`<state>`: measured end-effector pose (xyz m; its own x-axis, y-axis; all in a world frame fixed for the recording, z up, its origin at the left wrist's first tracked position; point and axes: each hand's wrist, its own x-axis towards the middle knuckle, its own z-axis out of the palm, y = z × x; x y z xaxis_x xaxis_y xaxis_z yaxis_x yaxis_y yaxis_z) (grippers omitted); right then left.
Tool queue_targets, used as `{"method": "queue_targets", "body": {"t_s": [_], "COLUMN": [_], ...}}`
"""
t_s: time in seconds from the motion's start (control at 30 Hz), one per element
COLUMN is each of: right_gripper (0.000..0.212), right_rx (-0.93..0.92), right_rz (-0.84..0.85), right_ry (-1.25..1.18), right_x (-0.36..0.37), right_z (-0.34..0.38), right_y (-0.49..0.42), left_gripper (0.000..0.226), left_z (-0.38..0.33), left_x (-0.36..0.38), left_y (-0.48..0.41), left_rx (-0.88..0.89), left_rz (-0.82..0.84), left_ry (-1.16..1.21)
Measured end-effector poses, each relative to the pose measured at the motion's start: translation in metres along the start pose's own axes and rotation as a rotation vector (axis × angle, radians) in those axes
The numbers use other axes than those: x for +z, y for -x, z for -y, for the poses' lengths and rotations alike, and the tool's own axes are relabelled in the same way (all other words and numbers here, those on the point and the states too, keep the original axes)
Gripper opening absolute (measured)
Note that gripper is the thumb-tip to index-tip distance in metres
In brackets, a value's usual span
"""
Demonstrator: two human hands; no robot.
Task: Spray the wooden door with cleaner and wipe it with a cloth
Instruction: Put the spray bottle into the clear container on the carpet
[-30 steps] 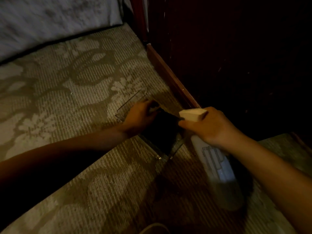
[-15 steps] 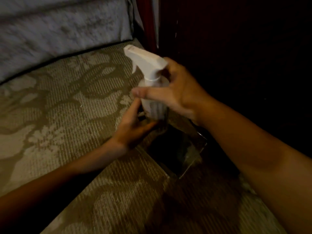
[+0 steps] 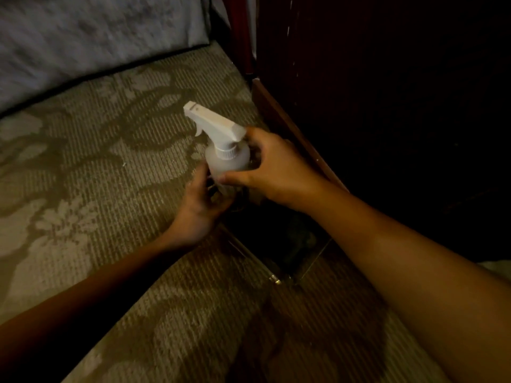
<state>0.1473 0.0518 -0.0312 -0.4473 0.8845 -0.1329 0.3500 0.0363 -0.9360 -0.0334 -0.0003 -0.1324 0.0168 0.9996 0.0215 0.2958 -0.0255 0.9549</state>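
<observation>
Grips a spray bottle (image 3: 226, 158) in the right hand (image 3: 276, 172): thumb laid across the front of the translucent body, fingers curled round the far side just below the white trigger head. Holds it upright with a slight tilt, off the floor, nozzle aimed up and left in the picture, away from the wooden door (image 3: 387, 106). Cups the lower part of the same bottle with the left hand (image 3: 199, 208), thumb raised against the bottle's left side, fingers curled beneath and partly hidden behind the right thumb; tightness of that hold impossible to judge in the dim light. Bare forearms reaching in from the bottom corners. Near the bottle on its right, the door: very dark, deep in shadow, a few pale flecks on its face, a brown strip along its bottom edge, apart from the bottle and both hands. Under the hands, on the patterned carpet (image 3: 96, 189), a clear box (image 3: 279, 275) close against the foot of the door, with something dark inside, too dim to identify. At the top left, grey bedding (image 3: 83, 31) meeting the carpet; beside it, a reddish post (image 3: 240, 34) at the door's left edge.
</observation>
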Motion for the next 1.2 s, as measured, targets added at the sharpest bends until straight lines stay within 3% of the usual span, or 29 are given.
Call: {"method": "queue_targets", "body": {"t_s": [0.1, 0.2, 0.33, 0.43, 0.53, 0.77, 0.87, 1.0, 1.07, 1.2], "right_gripper": [0.09, 0.064, 0.045, 0.042, 0.047, 0.047, 0.049, 0.033, 0.029, 0.026], "right_rx": [0.069, 0.202, 0.309, 0.297, 0.254, 0.34, 0.433, 0.439, 0.422, 0.462], "right_rz": [-0.043, -0.172, -0.235, -0.234, -0.206, -0.078, -0.072, -0.106, -0.147, -0.361], "right_ry": [0.052, 0.15, 0.312, 0.359, 0.429, 0.666, 0.669, 0.555, 0.365, -0.228], "right_x": [-0.014, -0.03, -0.033, -0.024, -0.019, -0.002, 0.003, 0.003, -0.004, -0.028], "right_z": [-0.018, -0.058, -0.099, -0.107, -0.108, -0.113, -0.117, -0.124, -0.116, -0.092], "right_y": [0.018, 0.054, 0.101, 0.11, 0.096, 0.061, 0.055, 0.065, 0.076, 0.118], "left_gripper": [0.102, 0.08, 0.051, 0.036, 0.044, 0.054, 0.044, 0.033, 0.044, 0.019], "left_z": [-0.007, -0.021, -0.023, -0.021, -0.006, 0.025, 0.016, 0.013, 0.002, -0.056], "left_x": [0.013, 0.041, 0.069, 0.092, 0.104, 0.109, 0.112, 0.11, 0.106, 0.105], "left_y": [0.028, 0.068, 0.082, 0.085, 0.074, 0.04, 0.034, 0.028, 0.025, 0.032], "left_rx": [-0.061, -0.04, -0.045, 0.059, 0.063, 0.049, 0.016, 0.015, 0.02, -0.098], "left_rz": [-0.186, -0.376, -0.475, -0.289, -0.075, 0.055, -0.013, -0.064, -0.011, 0.086], "left_ry": [-0.134, -0.36, -0.306, -0.356, -0.516, -0.983, -0.95, -0.853, -0.722, -0.186]}}
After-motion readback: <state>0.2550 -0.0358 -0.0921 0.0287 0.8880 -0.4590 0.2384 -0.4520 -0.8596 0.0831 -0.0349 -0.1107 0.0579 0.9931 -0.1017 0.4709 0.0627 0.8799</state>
